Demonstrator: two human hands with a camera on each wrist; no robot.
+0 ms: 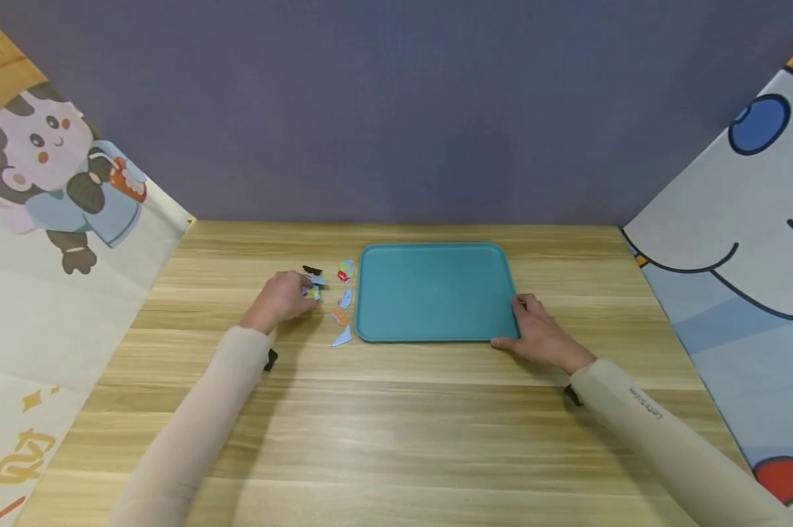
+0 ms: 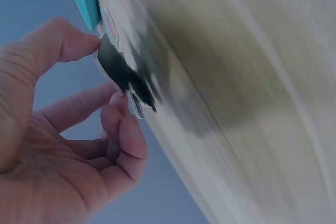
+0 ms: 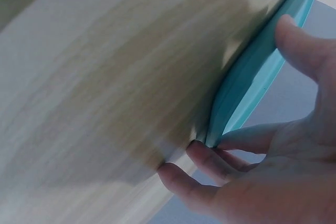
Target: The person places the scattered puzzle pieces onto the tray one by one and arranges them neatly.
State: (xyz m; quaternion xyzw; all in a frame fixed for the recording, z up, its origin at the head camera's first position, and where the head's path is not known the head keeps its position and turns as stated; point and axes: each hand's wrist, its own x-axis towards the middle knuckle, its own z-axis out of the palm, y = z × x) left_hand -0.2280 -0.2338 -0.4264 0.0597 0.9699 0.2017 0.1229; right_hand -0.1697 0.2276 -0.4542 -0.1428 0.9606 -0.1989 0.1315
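In the head view a teal tray (image 1: 436, 293) lies flat on the wooden table. My right hand (image 1: 537, 333) grips its near right corner, thumb on the near rim and fingers along the right side. The right wrist view shows the thumb against the tray's wall (image 3: 247, 77), with two fingertips at the tabletop. Left of the tray, my left hand (image 1: 284, 298) pinches a thin, irregular flat piece (image 2: 114, 62), dark on the side facing the left wrist camera. Other flat pieces overlap by those fingertips, including a black piece (image 1: 313, 270) just beyond.
Between the left hand and the tray, several printed flat pieces stand in a loose column: a multicoloured piece (image 1: 346, 271), an orange piece (image 1: 340, 317) and a pale blue piece (image 1: 343, 336) among them. A dark partition (image 1: 396, 110) rises behind the table, with cartoon-printed panels on both sides.
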